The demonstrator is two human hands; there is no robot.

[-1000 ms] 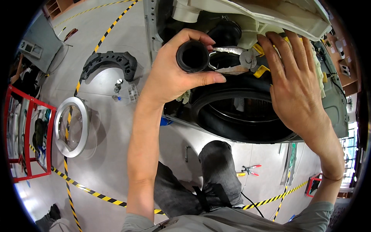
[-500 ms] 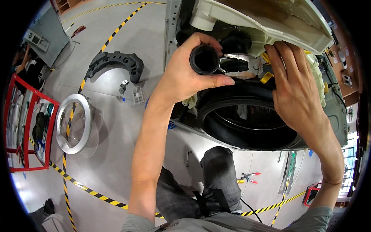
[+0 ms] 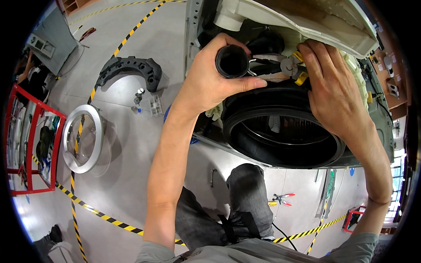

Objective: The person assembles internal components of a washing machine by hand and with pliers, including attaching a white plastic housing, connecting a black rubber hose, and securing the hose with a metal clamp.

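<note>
My left hand [image 3: 202, 81] is wrapped round a black rubber hose [image 3: 232, 72], its round open end facing up and the thumb stretched along its right side. A wire clamp [image 3: 253, 65] sits at the hose's right side. My right hand [image 3: 335, 90] grips pliers with yellow handles [image 3: 288, 67]; their jaws point left and reach the clamp. Whether the jaws pinch the wire is too small to tell. Both hands are above the black rubber door seal [image 3: 280, 161] of an opened washing machine. Behind the hose lies another black rubber part [image 3: 266, 42].
A cream plastic housing [image 3: 298, 26] overhangs the hands at the far side. On the floor lie a dark curved counterweight [image 3: 131, 68], a round glass door [image 3: 97, 151], a parts box [image 3: 155, 106], a wrench [image 3: 212, 177] and red-handled pliers [image 3: 285, 199]. A red-framed rack [image 3: 33, 131] stands left.
The pliers' jaws look closer together than before, next to the clamp. My right hand has shifted slightly up and left; my left hand still holds the hose.
</note>
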